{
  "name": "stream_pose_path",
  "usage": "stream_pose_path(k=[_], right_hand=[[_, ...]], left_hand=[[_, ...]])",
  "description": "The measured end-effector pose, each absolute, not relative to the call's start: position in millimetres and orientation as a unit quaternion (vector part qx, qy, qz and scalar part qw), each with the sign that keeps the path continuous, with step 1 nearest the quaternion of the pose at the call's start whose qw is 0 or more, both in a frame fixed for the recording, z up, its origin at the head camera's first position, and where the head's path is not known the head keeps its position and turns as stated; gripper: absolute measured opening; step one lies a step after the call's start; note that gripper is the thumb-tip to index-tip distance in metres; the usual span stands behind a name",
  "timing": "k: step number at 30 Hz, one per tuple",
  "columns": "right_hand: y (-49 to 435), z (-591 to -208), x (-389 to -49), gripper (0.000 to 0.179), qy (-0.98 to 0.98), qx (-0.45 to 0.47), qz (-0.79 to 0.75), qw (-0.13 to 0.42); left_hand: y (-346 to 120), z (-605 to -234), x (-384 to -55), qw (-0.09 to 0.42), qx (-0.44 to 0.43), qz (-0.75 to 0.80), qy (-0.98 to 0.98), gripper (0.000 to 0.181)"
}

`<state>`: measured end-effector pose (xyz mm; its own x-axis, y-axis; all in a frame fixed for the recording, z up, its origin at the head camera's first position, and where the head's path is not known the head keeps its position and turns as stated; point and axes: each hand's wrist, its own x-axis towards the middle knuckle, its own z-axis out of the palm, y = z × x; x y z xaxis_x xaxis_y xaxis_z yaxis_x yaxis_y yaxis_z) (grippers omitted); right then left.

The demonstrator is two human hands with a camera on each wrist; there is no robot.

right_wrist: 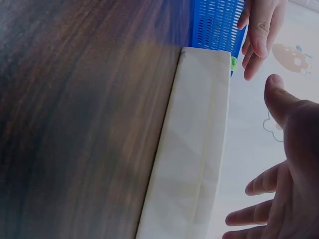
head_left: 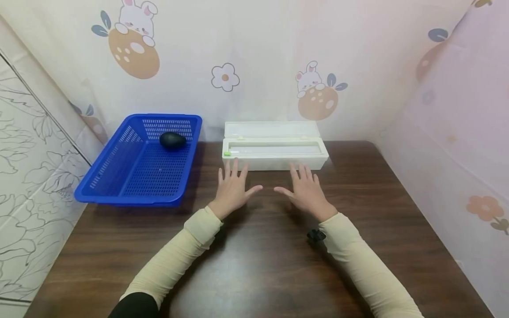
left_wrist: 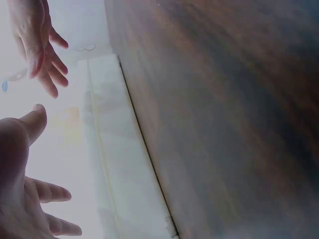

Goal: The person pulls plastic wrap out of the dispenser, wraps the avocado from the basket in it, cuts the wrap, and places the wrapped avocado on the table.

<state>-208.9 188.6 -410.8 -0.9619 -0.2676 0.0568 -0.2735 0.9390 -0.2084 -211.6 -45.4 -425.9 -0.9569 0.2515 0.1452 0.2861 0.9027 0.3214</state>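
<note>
Both hands hover over the table with fingers spread and palms down, holding nothing. My left hand is in front of the left end of a long white box. Toward the box's right end is my right hand. The box's lid is tipped back, and a light green slider sits at the left of its front rail. In the left wrist view the box's front wall stands beyond the fingers. The right wrist view shows that wall too, with the green slider at its far end.
A blue perforated basket stands at the back left, holding a dark, avocado-like oval object. The brown wooden table meets a printed curtain behind the box. A black scrunchie-like item is at the right cuff.
</note>
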Motion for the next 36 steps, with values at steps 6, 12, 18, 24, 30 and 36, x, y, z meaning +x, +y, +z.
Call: stream_pose_path(k=[6,12,18,24,30,36], right_hand=[[189.4,-407.9,-211.6,0.097,-0.981,0.159,0.105,0.046],[189.6,-406.4,-214.0,0.094,-0.975,0.176,0.117,0.069],[189.8,-402.0,-217.5,0.094,-0.974,0.178,0.121,0.073],[191.7,-395.0,-222.1,0.095,-0.976,0.171,0.121,0.061],[194.3,-392.0,-226.5,0.093,-0.975,0.173,0.125,0.069],[197.7,-393.6,-233.1,0.092,-0.972,0.179,0.130,0.082]], left_hand=[[-46.8,-421.5,-213.7,0.064,-0.134,-0.171,-0.974,0.089],[-49.3,-418.1,-219.4,0.062,-0.125,-0.178,-0.974,0.098],[-53.0,-415.0,-225.9,0.068,-0.121,-0.192,-0.972,0.104],[-54.6,-412.0,-233.3,0.070,-0.112,-0.207,-0.969,0.104],[-55.0,-407.3,-240.5,0.070,-0.095,-0.223,-0.968,0.103],[-57.2,-402.9,-247.0,0.078,-0.091,-0.237,-0.964,0.098]])
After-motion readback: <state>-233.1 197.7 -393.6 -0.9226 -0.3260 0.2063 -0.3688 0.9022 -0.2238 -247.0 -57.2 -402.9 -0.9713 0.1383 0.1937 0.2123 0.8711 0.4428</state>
